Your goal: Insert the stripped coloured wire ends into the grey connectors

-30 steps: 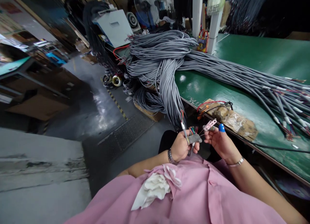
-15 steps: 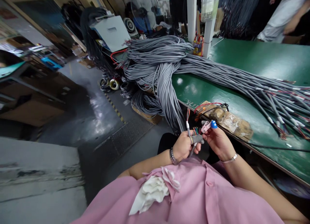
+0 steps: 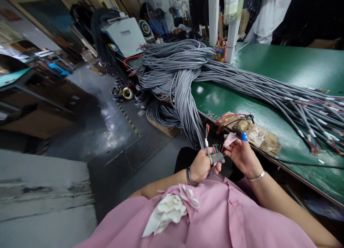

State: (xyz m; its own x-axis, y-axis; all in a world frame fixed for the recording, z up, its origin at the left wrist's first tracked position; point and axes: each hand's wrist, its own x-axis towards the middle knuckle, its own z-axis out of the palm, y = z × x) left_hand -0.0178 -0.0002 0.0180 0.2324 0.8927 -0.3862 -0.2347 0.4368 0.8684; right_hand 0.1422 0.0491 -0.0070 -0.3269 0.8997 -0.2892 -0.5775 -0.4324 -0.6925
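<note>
My left hand (image 3: pixel 202 164) is closed around a grey cable (image 3: pixel 207 149) whose upper end shows bare coloured wires past a white band. Across its grip lies a grey wrap (image 3: pixel 217 158), apparently on the thumb. Just above that wrap, a fan of thin coloured wires (image 3: pixel 217 148) sticks up. Beside these wires is my right hand (image 3: pixel 243 156), its thumb raised away from the fingers. A blue cover (image 3: pixel 244 136) sits on that thumb, and a pale pink wrap (image 3: pixel 230 139) is at a fingertip. The lower fingers come close to the wires; contact is unclear.
Long grey cables (image 3: pixel 185 76) lie heaped across the green table (image 3: pixel 285 62), their stripped ends at the right. A taped brown block (image 3: pixel 258 135) with red and black leads is at the table edge. Behind the table stands a person in white (image 3: pixel 274 15).
My right thumb has lifted away from its fingers, and the pink-wrapped finger has straightened. The left hand still grips the cable, slightly lower. The person behind the table has moved left.
</note>
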